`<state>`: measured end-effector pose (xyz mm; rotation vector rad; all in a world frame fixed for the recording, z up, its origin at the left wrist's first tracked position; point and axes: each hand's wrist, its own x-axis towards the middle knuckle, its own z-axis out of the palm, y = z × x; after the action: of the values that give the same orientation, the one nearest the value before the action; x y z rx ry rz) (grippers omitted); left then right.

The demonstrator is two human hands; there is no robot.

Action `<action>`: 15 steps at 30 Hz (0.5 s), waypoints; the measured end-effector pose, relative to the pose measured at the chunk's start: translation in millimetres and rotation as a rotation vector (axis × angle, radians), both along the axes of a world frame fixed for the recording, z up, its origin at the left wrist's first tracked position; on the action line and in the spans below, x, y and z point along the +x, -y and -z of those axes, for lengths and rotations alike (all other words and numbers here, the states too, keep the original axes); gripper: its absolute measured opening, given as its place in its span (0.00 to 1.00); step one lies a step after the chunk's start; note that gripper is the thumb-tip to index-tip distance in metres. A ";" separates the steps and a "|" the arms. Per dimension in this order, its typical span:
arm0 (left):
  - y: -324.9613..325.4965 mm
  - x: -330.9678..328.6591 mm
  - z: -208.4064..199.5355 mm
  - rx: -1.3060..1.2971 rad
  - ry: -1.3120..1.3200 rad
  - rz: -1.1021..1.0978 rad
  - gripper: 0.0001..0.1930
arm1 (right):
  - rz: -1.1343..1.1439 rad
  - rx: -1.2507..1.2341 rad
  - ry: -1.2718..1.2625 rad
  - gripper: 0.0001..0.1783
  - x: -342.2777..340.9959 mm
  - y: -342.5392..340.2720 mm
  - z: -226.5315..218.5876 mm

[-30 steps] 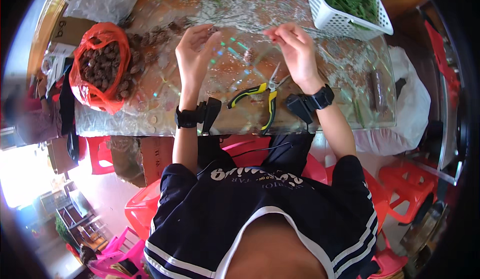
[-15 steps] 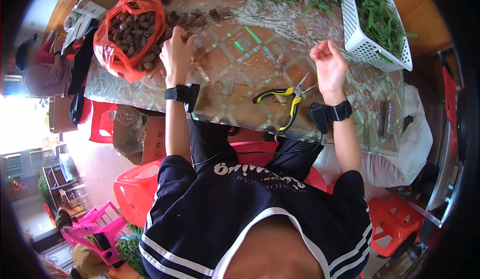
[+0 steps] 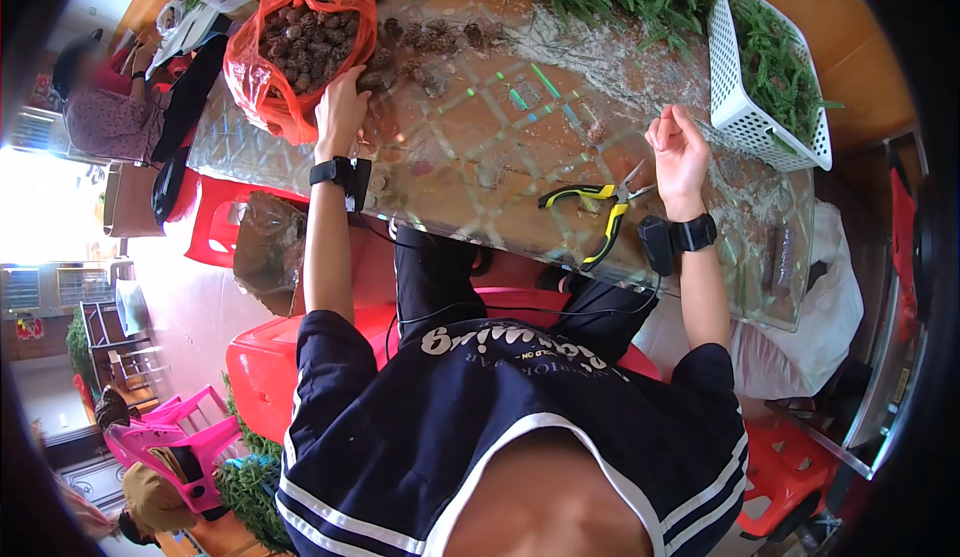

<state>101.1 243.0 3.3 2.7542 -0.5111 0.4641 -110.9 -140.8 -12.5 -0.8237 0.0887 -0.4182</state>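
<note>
- Red, thin plastic makes the bag [image 3: 250,82], which sits at the far left of the table [image 3: 455,177] with its mouth wide open. It looks soft and floppy, so it could slide or tear if pulled hard.
- Brown pine cones [image 3: 310,42] fill the bag. More loose cones [image 3: 435,37] lie on the table just to its right, and one lone cone [image 3: 596,132] sits near the middle.
- Each cone is likely light, dry and a bit prickly. It should not slip much, but its little scales might snap if squeezed too hard.
- Best place to hold a cone: around its fat middle, with thumb and fingertips, gently.
- The left hand [image 3: 342,109] is at the near right edge of the bag. Its fingertips are tucked away by the cones, so I cannot tell if they grip one.
- The right hand [image 3: 682,157] is up over the table with its fingers curled in. I cannot tell if something tiny hides there.
- Yellow and black pliers [image 3: 621,197] lie spread just beside the right hand. They look hard and heavier than a cone; hold them by the handles.
</note>
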 end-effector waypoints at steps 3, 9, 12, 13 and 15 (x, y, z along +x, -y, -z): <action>-0.8 6.8 2.0 0.070 -0.043 0.028 0.23 | 0.013 0.013 -0.010 0.10 -1.3 1.0 0.7; 6.1 13.1 2.0 0.075 -0.065 -0.007 0.23 | 0.021 0.025 0.001 0.10 -2.0 0.0 -9.3; -0.7 8.4 -6.3 -0.122 -0.108 -0.046 0.22 | 0.015 0.052 -0.009 0.10 -2.1 -2.2 -9.4; -3.2 5.1 -8.7 -0.226 -0.132 -0.070 0.22 | -0.002 0.059 -0.009 0.10 -2.8 -2.2 -8.5; -16.6 5.0 -6.9 -0.176 -0.127 -0.110 0.21 | -0.024 0.071 -0.008 0.10 -4.1 -2.1 -7.6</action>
<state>106.1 259.7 10.2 2.6288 -0.2747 0.3390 -115.0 -138.7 -5.0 -0.7561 0.1002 -0.3868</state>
